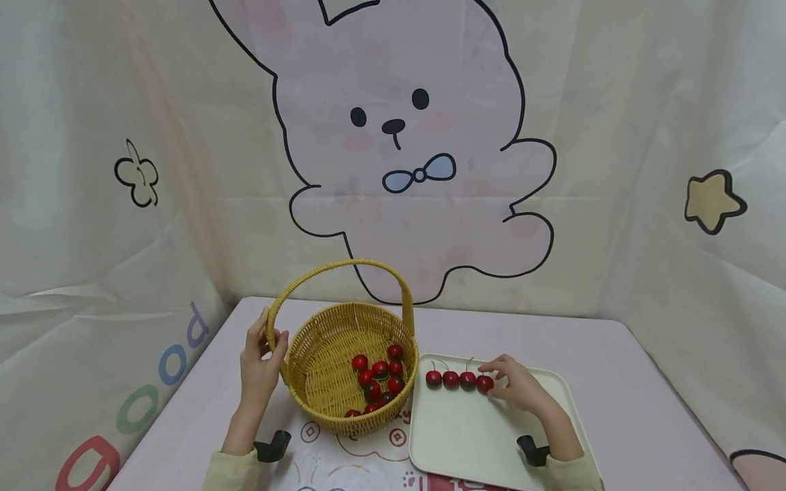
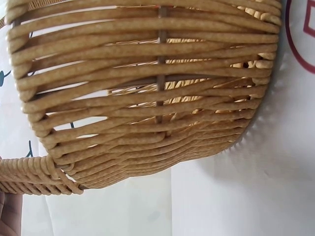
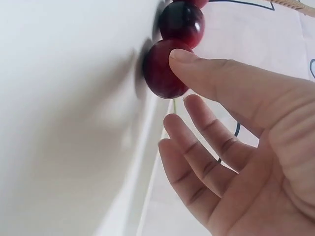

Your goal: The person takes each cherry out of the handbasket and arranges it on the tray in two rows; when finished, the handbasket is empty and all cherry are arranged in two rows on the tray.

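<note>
My left hand [image 1: 259,365] grips the side of the tall handle [image 1: 344,264] of a yellow woven basket [image 1: 319,372]. Several dark red cherries [image 1: 380,369] lie in the right part of the basket. In the left wrist view the basket's woven wall [image 2: 147,108] fills most of the picture, and only a bit of the hand shows. A row of several cherries [image 1: 451,380] sits along the far side of a cream tray [image 1: 473,436]. At its right end, my right hand [image 1: 518,385] pinches the last cherry [image 3: 165,69]; the thumb lies on it, while the index finger is mostly hidden in the right wrist view.
Basket and tray stand side by side on a pale table [image 1: 620,382] with a printed pattern at its near middle. Behind the table hangs a cloth [image 1: 417,232] with a cartoon animal, and more cloth closes both sides.
</note>
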The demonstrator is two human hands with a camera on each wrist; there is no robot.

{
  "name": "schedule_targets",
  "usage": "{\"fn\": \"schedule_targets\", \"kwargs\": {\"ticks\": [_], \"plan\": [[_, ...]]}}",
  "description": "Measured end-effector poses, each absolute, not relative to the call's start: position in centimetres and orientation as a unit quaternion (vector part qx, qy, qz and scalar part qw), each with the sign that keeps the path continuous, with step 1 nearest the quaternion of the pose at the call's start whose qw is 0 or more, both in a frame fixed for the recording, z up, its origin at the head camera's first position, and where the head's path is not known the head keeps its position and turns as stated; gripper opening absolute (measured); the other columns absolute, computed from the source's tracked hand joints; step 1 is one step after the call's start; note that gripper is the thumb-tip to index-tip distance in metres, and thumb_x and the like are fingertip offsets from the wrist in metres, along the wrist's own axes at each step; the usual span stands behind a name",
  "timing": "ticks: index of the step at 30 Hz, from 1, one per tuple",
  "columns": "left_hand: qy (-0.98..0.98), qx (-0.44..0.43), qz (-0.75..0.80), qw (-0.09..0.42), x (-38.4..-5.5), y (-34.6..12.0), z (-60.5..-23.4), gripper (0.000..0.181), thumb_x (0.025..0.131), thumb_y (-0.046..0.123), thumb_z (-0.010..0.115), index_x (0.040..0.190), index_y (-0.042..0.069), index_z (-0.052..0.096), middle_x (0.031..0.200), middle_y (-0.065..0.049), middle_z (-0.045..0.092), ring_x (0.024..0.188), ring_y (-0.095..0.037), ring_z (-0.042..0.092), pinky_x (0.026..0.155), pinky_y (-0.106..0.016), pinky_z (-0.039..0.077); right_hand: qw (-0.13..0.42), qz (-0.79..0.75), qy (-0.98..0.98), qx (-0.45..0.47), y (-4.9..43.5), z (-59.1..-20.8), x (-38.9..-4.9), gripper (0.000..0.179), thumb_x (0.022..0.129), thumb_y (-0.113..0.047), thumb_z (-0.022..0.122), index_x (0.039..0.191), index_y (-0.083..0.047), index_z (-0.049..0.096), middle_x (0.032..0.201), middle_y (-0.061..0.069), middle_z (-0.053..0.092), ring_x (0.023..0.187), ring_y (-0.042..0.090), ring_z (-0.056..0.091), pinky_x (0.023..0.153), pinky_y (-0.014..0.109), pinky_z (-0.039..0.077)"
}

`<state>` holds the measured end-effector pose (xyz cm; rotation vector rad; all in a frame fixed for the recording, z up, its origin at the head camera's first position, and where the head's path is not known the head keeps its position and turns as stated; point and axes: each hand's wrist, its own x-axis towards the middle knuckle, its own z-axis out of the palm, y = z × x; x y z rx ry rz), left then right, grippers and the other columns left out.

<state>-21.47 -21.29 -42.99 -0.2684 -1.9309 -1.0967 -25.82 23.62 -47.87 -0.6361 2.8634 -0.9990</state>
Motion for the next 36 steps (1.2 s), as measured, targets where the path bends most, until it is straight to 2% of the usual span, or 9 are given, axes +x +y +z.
{"fn": "schedule_targets", "kwargs": {"ticks": [6,15,20,30,36], "plan": [[-0.776,-0.113,-0.44,0.438,-21.3,-21.4,-42.9,0.059,0.08,-0.014,0.06,0.134,0.003,0.04,0.077,-0.014,0.053,0.072,0.006,0.045,0.069,-0.004,0.04,0.009,-0.336,0.919,-0.207,23.2,-47.4,-25.7,0.039,0.076,0.002,0.07,0.114,-0.002,0.062,0.107,0.014,0.052,0.097,0.032,0.052,0.073,0.04,0.046],[-0.774,-0.111,-0.448,0.434,-21.2,-21.6,-43.3,0.06,0.08,-0.014,0.06,0.134,0.003,0.04,0.078,-0.014,0.053,0.071,0.005,0.046,0.069,-0.004,0.04,-0.06,-0.332,0.907,-0.253,21.3,-46.4,-25.1,0.031,0.082,-0.005,0.068,0.112,-0.005,0.064,0.105,0.009,0.056,0.095,0.032,0.055,0.073,0.037,0.049],[-0.773,-0.109,-0.45,0.433,-21.2,-21.5,-43.2,0.059,0.081,-0.014,0.06,0.134,0.003,0.041,0.077,-0.014,0.053,0.071,0.004,0.046,0.068,-0.005,0.04,-0.082,-0.355,0.888,-0.281,19.7,-45.6,-24.6,0.03,0.082,-0.004,0.068,0.112,-0.009,0.065,0.105,0.008,0.057,0.092,0.026,0.056,0.072,0.036,0.05],[-0.768,-0.119,-0.452,0.438,-21.6,-21.3,-43.1,0.059,0.08,-0.015,0.06,0.133,0.002,0.041,0.078,-0.016,0.054,0.071,0.004,0.046,0.068,-0.005,0.04,-0.079,-0.373,0.874,-0.303,15.2,-45.2,-24.1,0.032,0.084,-0.006,0.066,0.114,-0.014,0.064,0.106,0.004,0.058,0.091,0.018,0.057,0.075,0.034,0.051],[-0.77,-0.113,-0.458,0.429,-21.6,-21.4,-43.2,0.059,0.082,-0.013,0.06,0.135,0.004,0.04,0.079,-0.016,0.054,0.073,0.005,0.047,0.069,-0.005,0.04,-0.059,-0.382,0.865,-0.319,12.9,-44.9,-24.1,0.03,0.084,-0.006,0.066,0.114,-0.01,0.064,0.107,0.005,0.058,0.097,0.018,0.057,0.079,0.036,0.051]]}}
